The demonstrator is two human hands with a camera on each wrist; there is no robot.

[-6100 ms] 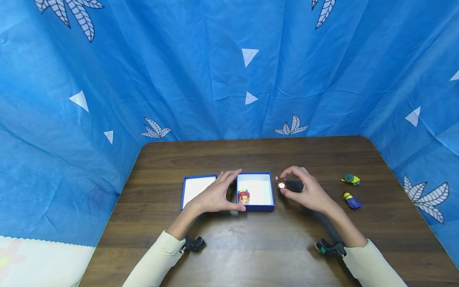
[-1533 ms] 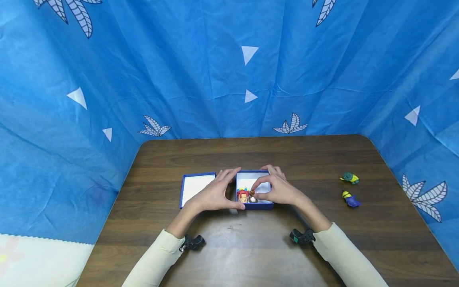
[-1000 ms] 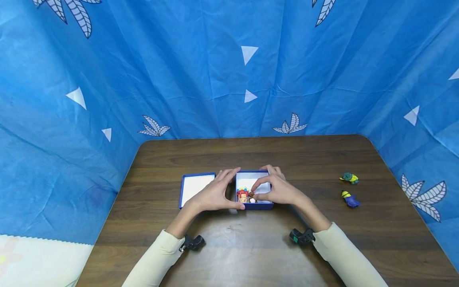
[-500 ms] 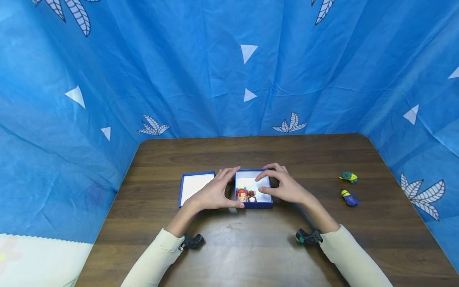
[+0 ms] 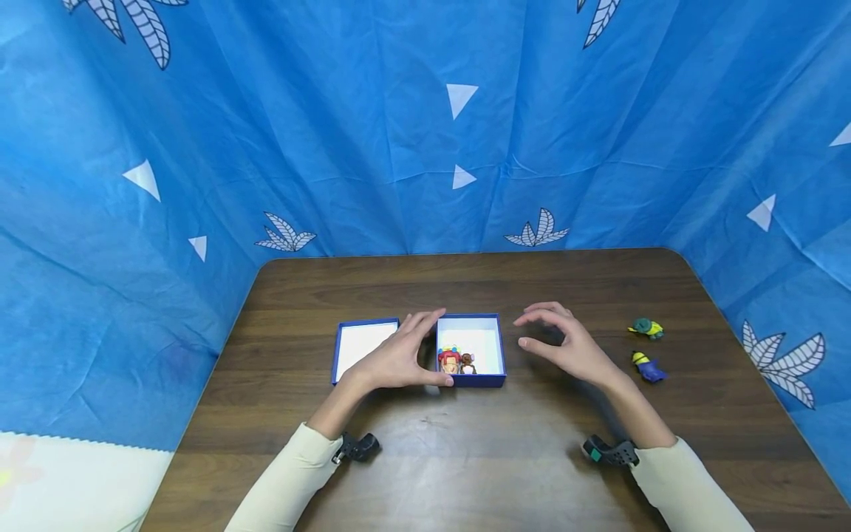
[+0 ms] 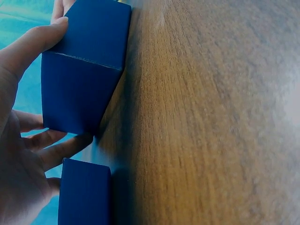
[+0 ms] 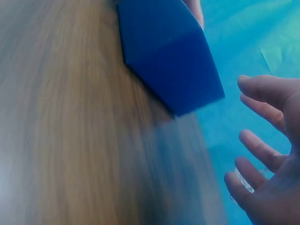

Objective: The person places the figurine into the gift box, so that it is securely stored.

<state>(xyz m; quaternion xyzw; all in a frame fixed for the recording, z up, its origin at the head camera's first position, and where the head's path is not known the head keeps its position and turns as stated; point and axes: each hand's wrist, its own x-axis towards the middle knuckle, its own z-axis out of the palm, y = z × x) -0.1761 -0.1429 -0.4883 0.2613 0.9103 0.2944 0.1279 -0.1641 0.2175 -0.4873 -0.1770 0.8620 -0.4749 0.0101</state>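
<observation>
My left hand (image 5: 395, 361) grips the left end of a blue box (image 5: 480, 381) with a white inside. Its thumb lies on the front wall and its fingers reach toward the back, as the left wrist view shows on the blue box (image 6: 84, 93). Inside, at the front left, lie a red-and-yellow toy figure (image 5: 450, 360) and, beside it, a small brown-and-white toy figure (image 5: 467, 363). To the right of the box hovers my right hand (image 5: 573, 346), thumb and fingers apart with nothing between them. In the right wrist view, the right hand (image 7: 276, 154) is clear of the box wall.
The box lid (image 5: 362, 346) lies left of the box, white side up, partly behind my left hand. At the right of the wooden table (image 5: 425, 473) lie a green-and-yellow turtle toy (image 5: 646, 328) and a yellow-and-purple toy figure (image 5: 648, 366). A blue curtain (image 5: 399, 148) stands behind.
My right hand brought the brown toy figure into the box, let go of it beside the red one, and has moved back out to the right. The left hand has stayed on the box.
</observation>
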